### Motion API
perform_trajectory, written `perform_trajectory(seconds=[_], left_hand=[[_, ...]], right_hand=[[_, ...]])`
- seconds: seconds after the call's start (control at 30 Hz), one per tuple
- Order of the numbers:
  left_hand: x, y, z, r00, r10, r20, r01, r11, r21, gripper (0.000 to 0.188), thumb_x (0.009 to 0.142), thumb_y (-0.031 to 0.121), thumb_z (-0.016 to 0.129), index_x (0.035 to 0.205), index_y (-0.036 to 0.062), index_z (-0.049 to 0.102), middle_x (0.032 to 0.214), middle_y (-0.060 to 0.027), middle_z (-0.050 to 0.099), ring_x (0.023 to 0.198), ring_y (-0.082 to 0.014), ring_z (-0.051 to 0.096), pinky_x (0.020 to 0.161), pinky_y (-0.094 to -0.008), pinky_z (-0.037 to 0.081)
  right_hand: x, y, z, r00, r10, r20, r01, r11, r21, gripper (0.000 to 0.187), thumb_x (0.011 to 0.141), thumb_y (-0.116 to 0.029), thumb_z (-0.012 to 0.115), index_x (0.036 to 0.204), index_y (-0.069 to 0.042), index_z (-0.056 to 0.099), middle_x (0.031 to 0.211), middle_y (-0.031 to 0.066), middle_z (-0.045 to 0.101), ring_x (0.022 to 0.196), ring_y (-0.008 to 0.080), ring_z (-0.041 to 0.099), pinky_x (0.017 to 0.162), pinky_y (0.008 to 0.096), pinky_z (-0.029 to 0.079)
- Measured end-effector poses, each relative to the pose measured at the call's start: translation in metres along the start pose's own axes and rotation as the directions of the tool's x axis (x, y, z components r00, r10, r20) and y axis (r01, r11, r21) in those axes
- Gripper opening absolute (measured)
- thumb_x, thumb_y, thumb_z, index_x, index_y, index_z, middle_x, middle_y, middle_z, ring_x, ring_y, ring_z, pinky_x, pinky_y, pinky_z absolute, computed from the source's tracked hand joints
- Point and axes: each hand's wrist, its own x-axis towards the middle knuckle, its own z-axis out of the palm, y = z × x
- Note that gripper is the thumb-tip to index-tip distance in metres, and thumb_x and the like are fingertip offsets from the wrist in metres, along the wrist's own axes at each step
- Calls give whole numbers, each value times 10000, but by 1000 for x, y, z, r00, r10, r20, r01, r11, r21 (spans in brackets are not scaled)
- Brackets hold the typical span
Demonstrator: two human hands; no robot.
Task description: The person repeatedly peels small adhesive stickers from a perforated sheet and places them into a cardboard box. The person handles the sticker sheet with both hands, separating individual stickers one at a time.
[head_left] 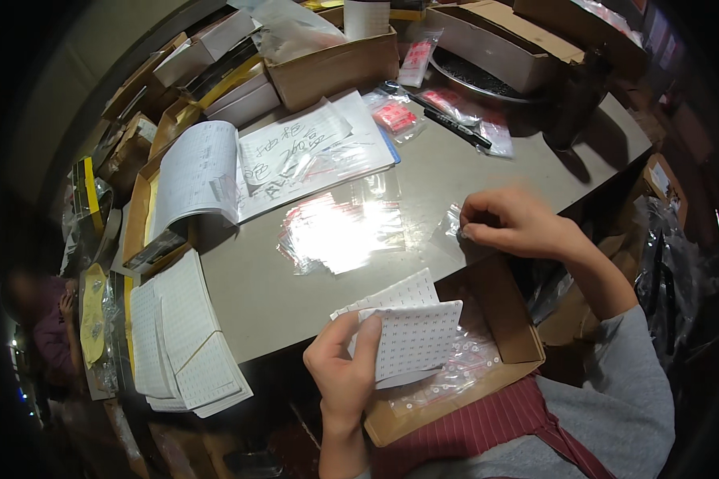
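My left hand (342, 371) is closed on a folded sheet of small white labels (418, 342), thumb on the near side, above an open cardboard box (527, 331). Over the table's near right edge, my right hand (513, 219) pinches a small clear plastic bag (449, 233) by its edge; the fingers are slightly blurred. Left of that bag, a pile of clear zip bags (299, 231) with red edges lies on the grey table, shining with glare. Beneath the label sheet, the box holds several clear bags (473, 350) marked with small white labels.
A notebook (351, 160) with handwritten pages lies open behind the pile. Stacked label sheets (204, 343) sit at the left. Farther back are a black marker (458, 129), red-and-clear bag packs (395, 114), a round tray of dark bits (475, 76) and cardboard boxes (333, 68).
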Motion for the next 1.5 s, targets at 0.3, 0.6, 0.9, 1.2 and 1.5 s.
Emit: perform_trajectory(seconds=[0.3, 0.6, 0.9, 1.2, 1.5], left_hand=[[-4, 7, -9, 997, -76, 27, 78, 991, -109, 152, 926, 15, 708, 1014, -107, 729, 885, -79, 733, 821, -102, 631, 758, -251, 501], [-5, 8, -20, 994, -104, -22, 95, 967, -236, 148, 940, 10, 698, 1024, -109, 725, 902, -71, 729, 840, -97, 631, 765, -240, 495], [-2, 1, -22, 996, -87, -10, 84, 986, -141, 136, 941, 31, 708, 1001, -88, 737, 864, -78, 733, 796, -93, 626, 730, -245, 498], [-2, -4, -24, 997, -71, -20, 67, 987, -144, 158, 930, 55, 733, 1007, -83, 741, 859, -96, 733, 791, -108, 634, 722, -257, 498], [-2, -6, -24, 999, -48, -1, 47, 994, -100, 162, 916, 58, 740, 1003, -79, 742, 831, -112, 730, 770, -117, 641, 702, -264, 498]], right_hand=[[3, 2, 10, 997, 33, -63, -50, 955, -293, 290, 857, -232, 737, 944, 14, 609, 880, 203, 671, 869, 402, 659, 762, 473, 513], [61, -21, 16, 929, -371, -22, 370, 929, -15, 274, 889, -177, 768, 1045, -6, 622, 885, 121, 665, 813, 250, 653, 759, 369, 527], [81, -30, 52, 903, -430, 12, 403, 835, -374, 188, 870, -42, 687, 1009, -2, 566, 956, 180, 628, 900, 372, 629, 800, 453, 515], [114, -32, 5, 953, -301, 34, 267, 780, -566, 289, 891, -163, 696, 1136, -18, 646, 930, 180, 667, 910, 353, 672, 803, 469, 531], [62, -30, 6, 987, -15, 159, 123, 703, -700, 352, 952, -373, 697, 944, -26, 759, 658, 173, 645, 662, 406, 662, 647, 500, 526]])
